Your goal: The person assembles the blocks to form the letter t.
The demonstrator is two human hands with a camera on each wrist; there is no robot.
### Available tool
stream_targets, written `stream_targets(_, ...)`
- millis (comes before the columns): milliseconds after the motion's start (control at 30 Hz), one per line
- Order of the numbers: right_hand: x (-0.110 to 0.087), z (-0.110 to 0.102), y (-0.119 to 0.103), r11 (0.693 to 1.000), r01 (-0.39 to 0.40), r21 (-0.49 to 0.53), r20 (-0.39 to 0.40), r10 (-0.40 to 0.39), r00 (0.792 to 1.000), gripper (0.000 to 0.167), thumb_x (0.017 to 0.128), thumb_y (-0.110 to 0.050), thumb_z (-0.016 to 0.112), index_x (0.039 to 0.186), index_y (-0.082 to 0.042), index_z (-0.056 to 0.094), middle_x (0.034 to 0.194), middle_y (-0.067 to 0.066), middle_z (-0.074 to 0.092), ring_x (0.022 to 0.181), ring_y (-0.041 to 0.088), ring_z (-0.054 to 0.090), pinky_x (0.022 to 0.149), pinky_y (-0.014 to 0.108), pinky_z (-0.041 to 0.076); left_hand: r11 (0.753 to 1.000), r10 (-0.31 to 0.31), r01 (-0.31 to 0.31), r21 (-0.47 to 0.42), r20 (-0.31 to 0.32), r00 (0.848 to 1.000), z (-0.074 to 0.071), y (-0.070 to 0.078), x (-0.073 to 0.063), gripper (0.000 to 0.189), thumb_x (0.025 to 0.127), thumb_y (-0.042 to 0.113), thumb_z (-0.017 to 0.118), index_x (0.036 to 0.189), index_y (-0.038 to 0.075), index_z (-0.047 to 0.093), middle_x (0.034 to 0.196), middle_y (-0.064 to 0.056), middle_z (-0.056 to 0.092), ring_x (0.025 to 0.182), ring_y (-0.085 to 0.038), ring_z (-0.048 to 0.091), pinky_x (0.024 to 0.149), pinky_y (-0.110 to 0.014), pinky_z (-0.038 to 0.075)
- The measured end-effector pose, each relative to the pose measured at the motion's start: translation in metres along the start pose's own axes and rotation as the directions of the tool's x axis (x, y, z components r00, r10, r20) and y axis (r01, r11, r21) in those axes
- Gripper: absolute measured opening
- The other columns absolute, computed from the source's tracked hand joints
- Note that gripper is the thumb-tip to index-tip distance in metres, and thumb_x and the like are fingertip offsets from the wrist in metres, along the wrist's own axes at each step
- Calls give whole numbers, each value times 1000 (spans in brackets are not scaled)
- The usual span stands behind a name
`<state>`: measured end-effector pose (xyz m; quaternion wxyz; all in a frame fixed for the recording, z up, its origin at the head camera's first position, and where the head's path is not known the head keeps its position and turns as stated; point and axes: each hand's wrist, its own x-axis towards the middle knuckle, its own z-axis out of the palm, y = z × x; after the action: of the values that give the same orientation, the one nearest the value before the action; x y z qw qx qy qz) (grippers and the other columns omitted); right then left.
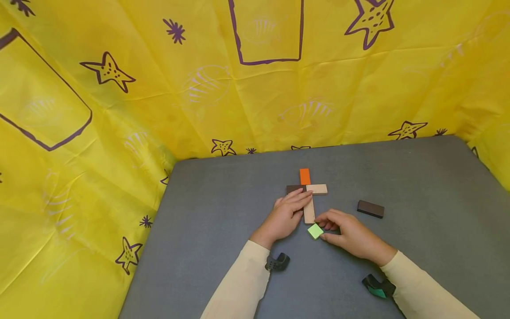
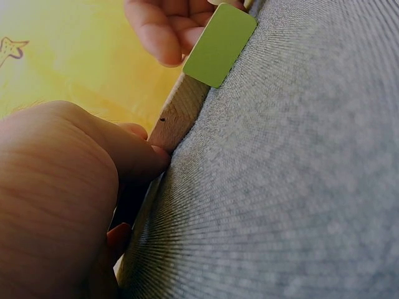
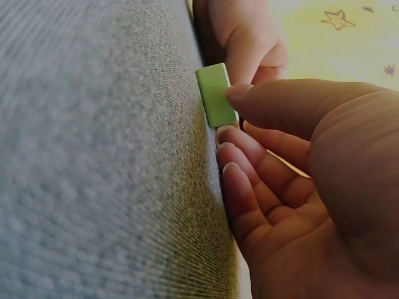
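A light wooden block [image 1: 309,211] lies lengthwise on the table, below a dark brown block [image 1: 293,189] and another light wooden block [image 1: 318,189] placed end to end. Above their meeting point is an orange block [image 1: 304,176]. My left hand [image 1: 283,217] rests its extended fingers across the dark block and the upper end of the lengthwise block, its thumb at that block's side. At the lower end sits a small green block [image 1: 315,231], turned cornerwise. My right hand [image 1: 352,232] pinches the green block's edge with thumb [image 3: 274,103] and forefinger; the forefinger's contact is partly hidden.
Another dark brown block [image 1: 371,209] lies apart on the right side of the grey table [image 1: 215,212]. A yellow patterned cloth [image 1: 255,102] hangs behind the table and along its sides. Dark straps with devices are on both wrists.
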<state>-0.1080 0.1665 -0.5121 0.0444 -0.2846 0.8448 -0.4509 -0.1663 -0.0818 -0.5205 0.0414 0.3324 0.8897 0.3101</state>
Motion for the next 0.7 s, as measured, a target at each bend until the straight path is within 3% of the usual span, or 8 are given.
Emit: stream_targets(700,2,3,-1,1000,-10,-2,-16,10,1000,33,93,-1,87,123,-8,73,109,-6,68,91,8,61,82,32,56,1000,6,-6,5,0,1000,-1,0,0,50,113,9,61,162,12,54,170,7,43,160,-11,26,122,-52,30)
